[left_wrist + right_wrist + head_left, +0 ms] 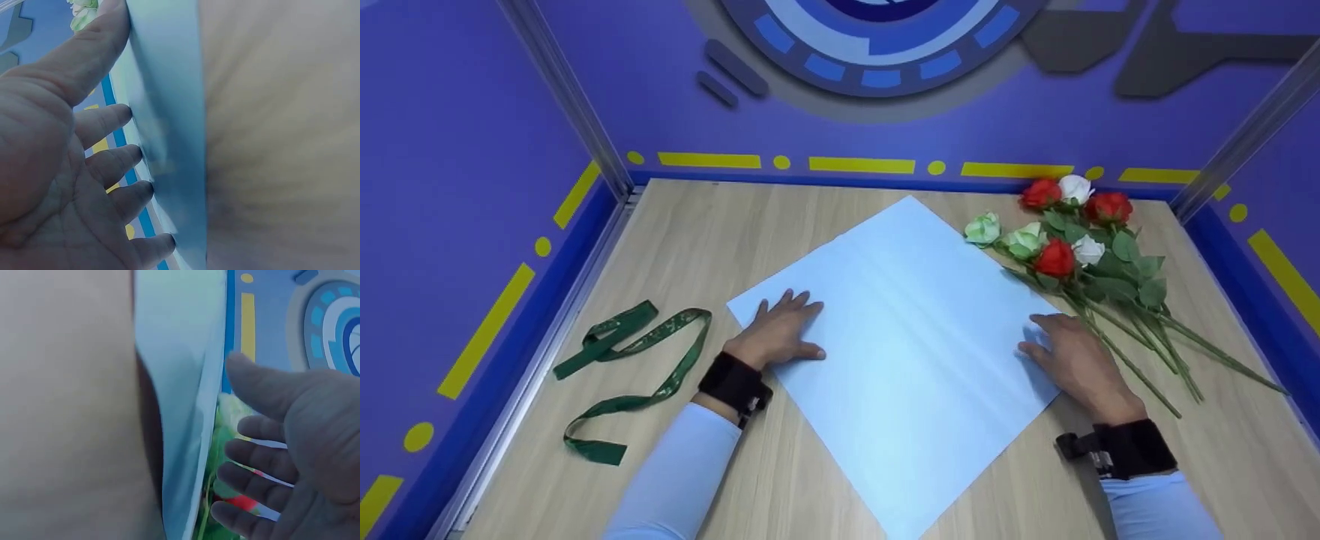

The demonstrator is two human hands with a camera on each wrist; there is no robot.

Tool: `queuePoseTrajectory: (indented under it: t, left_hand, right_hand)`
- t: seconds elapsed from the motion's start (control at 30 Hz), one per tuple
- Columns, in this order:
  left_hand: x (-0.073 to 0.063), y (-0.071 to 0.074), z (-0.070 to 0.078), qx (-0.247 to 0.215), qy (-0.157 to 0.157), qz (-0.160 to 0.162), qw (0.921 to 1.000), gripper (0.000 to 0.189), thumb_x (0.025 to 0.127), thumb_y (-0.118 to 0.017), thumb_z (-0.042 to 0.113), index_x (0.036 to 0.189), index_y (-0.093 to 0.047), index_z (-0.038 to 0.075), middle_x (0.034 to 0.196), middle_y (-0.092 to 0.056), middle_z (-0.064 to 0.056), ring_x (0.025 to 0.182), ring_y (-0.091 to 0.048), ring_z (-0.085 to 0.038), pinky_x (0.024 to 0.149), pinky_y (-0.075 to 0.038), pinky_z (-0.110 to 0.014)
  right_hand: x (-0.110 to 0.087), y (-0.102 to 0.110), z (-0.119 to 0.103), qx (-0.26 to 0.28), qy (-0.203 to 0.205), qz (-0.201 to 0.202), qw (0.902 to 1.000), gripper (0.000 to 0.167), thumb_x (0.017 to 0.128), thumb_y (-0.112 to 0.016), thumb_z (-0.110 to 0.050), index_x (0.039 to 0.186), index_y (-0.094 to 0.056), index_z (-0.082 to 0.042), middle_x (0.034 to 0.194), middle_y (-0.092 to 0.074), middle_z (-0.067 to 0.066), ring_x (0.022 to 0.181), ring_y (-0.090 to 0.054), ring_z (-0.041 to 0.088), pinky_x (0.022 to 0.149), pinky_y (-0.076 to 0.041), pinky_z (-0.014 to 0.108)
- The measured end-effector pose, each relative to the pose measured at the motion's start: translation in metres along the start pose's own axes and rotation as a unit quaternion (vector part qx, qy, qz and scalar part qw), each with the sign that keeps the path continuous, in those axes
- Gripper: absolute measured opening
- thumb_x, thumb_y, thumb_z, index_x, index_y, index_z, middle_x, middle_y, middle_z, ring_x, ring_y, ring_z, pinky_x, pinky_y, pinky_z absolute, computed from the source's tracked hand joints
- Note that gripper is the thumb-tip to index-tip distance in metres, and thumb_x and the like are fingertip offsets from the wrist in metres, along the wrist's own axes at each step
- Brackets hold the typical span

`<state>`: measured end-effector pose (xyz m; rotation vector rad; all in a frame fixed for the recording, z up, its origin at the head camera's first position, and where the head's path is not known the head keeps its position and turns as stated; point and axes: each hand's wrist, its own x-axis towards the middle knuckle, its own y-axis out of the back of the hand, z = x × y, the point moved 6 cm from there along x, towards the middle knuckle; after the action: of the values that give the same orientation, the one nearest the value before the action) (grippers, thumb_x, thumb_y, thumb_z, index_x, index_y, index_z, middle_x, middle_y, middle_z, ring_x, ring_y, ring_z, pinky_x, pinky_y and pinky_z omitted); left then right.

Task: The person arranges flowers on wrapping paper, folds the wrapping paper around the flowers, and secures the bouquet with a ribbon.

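While ribbon (pixel 669 387) curls, left hand (pixel 777 330) touches square paper (pixel 904 360)

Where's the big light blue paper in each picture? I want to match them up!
Head: the light blue paper is in the middle, turned like a diamond.
Left wrist: it's a tall strip near the middle, with the left hand to its left.
Right wrist: it's a tall strip near the middle, with the right hand to its right.
Shared landmark: yellow wall marks.

Pale-blue sheet (pixel 896 360), unfolded, faintly creased, diamond-wise on table (pixel 780 217).
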<state>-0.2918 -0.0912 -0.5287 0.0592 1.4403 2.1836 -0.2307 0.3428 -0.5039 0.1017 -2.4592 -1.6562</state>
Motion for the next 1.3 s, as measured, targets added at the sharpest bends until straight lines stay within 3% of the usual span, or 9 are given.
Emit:
queuePoseTrajectory:
  t: [0.2, 0.33, 0.47, 0.6, 0.7, 0.83, 0.97, 1.07, 1.3]
  left_hand:
    - [0.0, 0.0, 0.0, -0.003, -0.002, 0.0, 1.0, 0.088, 0.093, -0.08, 0.046, 0.164, -0.039, 0.013, 0.174, -0.024, -0.017, 0.163, -0.011, -0.041, 0.128, -0.006, -0.069]
    - [0.0, 0.0, 0.0, -0.009, 0.001, -0.004, 1.0, 0.088, 0.093, -0.08, 0.046, 0.164, -0.039, 0.013, 0.174, -0.023, -0.016, 0.163, -0.009, -0.04, 0.128, -0.005, -0.068]
    - [0.0, 0.0, 0.0, -0.014, 0.001, -0.007, 0.9999, 0.089, 0.093, -0.08, 0.046, 0.164, -0.038, 0.014, 0.174, -0.023, -0.016, 0.164, -0.008, -0.039, 0.128, -0.003, -0.068]
    - [0.0, -0.001, 0.0, -0.014, -0.001, -0.007, 0.9999, 0.089, 0.093, -0.08, 0.046, 0.164, -0.038, 0.014, 0.174, -0.023, -0.016, 0.163, -0.009, -0.04, 0.128, -0.004, -0.068]
    - [0.0, -0.002, 0.0, -0.013, -0.002, -0.006, 0.9999, 0.089, 0.093, -0.08, 0.046, 0.164, -0.039, 0.014, 0.174, -0.024, -0.017, 0.163, -0.009, -0.04, 0.128, -0.004, -0.068]
    - [0.0, -0.002, 0.0, -0.011, -0.004, -0.006, 0.9999, 0.088, 0.093, -0.08, 0.045, 0.164, -0.039, 0.013, 0.174, -0.024, -0.017, 0.163, -0.009, -0.04, 0.128, -0.004, -0.068]
    - [0.001, -0.002, 0.0, -0.009, -0.001, -0.009, 0.9999, 0.089, 0.093, -0.079, 0.046, 0.165, -0.038, 0.014, 0.174, -0.023, -0.016, 0.163, -0.009, -0.04, 0.128, -0.004, -0.068]
    - [0.001, -0.001, -0.001, -0.005, 0.004, -0.012, 0.9999, 0.089, 0.093, -0.079, 0.047, 0.165, -0.037, 0.015, 0.175, -0.023, -0.015, 0.164, -0.008, -0.039, 0.128, -0.004, -0.068]
    - [0.001, 0.0, 0.0, -0.005, 0.003, -0.009, 0.9999, 0.089, 0.093, -0.079, 0.047, 0.165, -0.038, 0.014, 0.174, -0.024, -0.016, 0.163, -0.01, -0.04, 0.128, -0.005, -0.069]
  right_hand:
    - [-0.006, 0.023, 0.039, -0.029, -0.047, 0.063, 0.9965, 0.025, 0.099, -0.069, -0.014, 0.116, -0.072, 0.004, 0.109, -0.07, 0.03, 0.098, -0.067, 0.052, 0.075, -0.051, 0.064]
    - [-0.01, 0.031, 0.065, -0.041, -0.084, 0.076, 0.9927, 0.021, 0.097, -0.065, -0.009, 0.111, -0.071, 0.006, 0.1, -0.07, 0.033, 0.085, -0.066, 0.055, 0.065, -0.051, 0.063]
    - [-0.017, 0.036, 0.085, -0.046, -0.127, 0.057, 0.9891, 0.02, 0.097, -0.058, -0.009, 0.101, -0.069, 0.007, 0.091, -0.067, 0.033, 0.075, -0.065, 0.053, 0.05, -0.047, 0.052]
    - [-0.021, 0.039, 0.097, -0.049, -0.173, 0.007, 0.9836, 0.022, 0.098, -0.056, -0.013, 0.086, -0.064, 0.003, 0.082, -0.066, 0.029, 0.07, -0.065, 0.047, 0.046, -0.043, 0.044]
    - [-0.021, 0.041, 0.1, -0.052, -0.182, -0.012, 0.9818, 0.023, 0.097, -0.057, -0.014, 0.085, -0.066, 0.004, 0.083, -0.067, 0.031, 0.071, -0.066, 0.049, 0.048, -0.045, 0.046]
    - [-0.018, 0.042, 0.099, -0.048, -0.169, 0.004, 0.9843, 0.022, 0.095, -0.056, -0.012, 0.089, -0.069, 0.004, 0.085, -0.069, 0.031, 0.071, -0.066, 0.049, 0.048, -0.044, 0.045]
    - [-0.015, 0.043, 0.095, -0.03, -0.168, 0.014, 0.9852, 0.022, 0.096, -0.054, -0.011, 0.078, -0.063, -0.001, 0.074, -0.065, 0.021, 0.066, -0.062, 0.039, 0.05, -0.04, 0.039]
    - [-0.012, 0.044, 0.091, -0.014, -0.168, 0.006, 0.9856, 0.023, 0.098, -0.053, -0.012, 0.078, -0.059, -0.004, 0.071, -0.06, 0.014, 0.065, -0.058, 0.032, 0.052, -0.039, 0.035]
    - [-0.001, 0.047, 0.074, 0.014, -0.165, 0.019, 0.9859, 0.035, 0.105, -0.048, -0.015, 0.071, -0.055, -0.008, 0.064, -0.053, 0.007, 0.061, -0.052, 0.026, 0.053, -0.038, 0.034]
